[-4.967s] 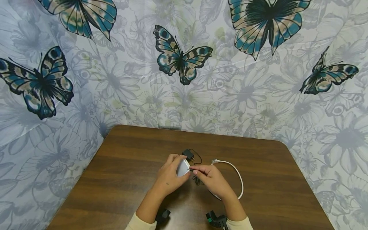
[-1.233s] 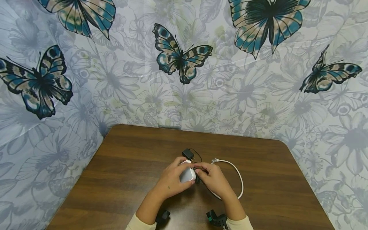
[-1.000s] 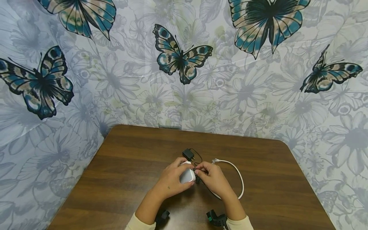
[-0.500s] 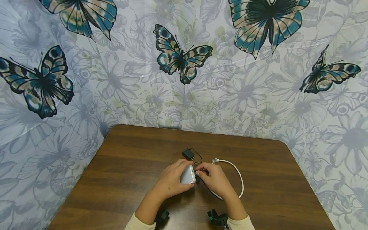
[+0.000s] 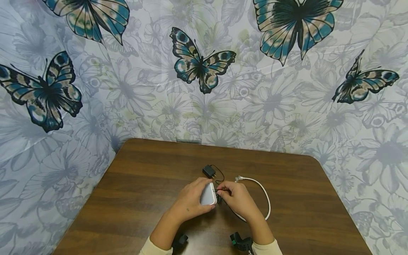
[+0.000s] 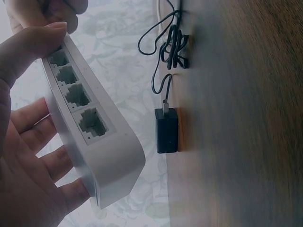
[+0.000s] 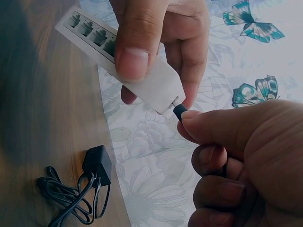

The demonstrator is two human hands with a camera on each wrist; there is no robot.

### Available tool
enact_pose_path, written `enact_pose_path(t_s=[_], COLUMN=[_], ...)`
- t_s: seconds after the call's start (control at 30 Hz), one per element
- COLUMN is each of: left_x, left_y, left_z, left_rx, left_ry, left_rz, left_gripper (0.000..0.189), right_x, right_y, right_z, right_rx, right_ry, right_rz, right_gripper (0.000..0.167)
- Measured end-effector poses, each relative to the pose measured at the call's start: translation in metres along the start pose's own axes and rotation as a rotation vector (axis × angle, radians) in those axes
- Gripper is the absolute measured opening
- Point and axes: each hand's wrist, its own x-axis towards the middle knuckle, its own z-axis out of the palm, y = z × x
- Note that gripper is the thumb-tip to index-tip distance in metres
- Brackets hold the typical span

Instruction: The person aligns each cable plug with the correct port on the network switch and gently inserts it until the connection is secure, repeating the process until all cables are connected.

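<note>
My left hand grips a white network switch above the table, thumb along the side with several Ethernet ports. In the head view the switch's grey flat face shows between thumb and fingers. My right hand pinches a black barrel power plug between thumb and index finger. The plug's metal tip is at the jack in the end of the switch, with a short length of metal showing. A thin black cable runs from the plug, its course partly hidden by my curled fingers.
On the brown wooden table lies a black power adapter, prongs showing, beside its bundled cord. A white Ethernet cable curves to the right of my right hand. A butterfly-patterned cloth hangs behind the table.
Since five seconds ago the switch has turned and shifted slightly nearer and to the right. Over the last second my left fingers have drawn back along it; the right hand keeps pinching the plug.
</note>
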Motion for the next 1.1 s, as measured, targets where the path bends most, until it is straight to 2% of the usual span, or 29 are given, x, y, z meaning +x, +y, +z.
enact_pose_path(t_s=[0.53,0.8,1.1], left_x=[0.001,0.000,0.000], left_y=[0.000,-0.001,-0.003], left_z=[-0.001,0.001,0.004], left_rx=[0.088,0.086,0.059], left_ry=[-0.022,-0.035,-0.043], left_rz=[0.036,0.022,0.057], left_gripper=[0.081,0.084,0.086], right_x=[0.001,0.001,0.001], right_y=[0.004,0.006,0.012], right_z=[0.002,0.005,0.011], right_rx=[-0.059,-0.041,0.014], right_ry=[-0.021,-0.021,-0.001], right_rz=[-0.034,-0.054,-0.055], right_gripper=[0.006,0.006,0.007])
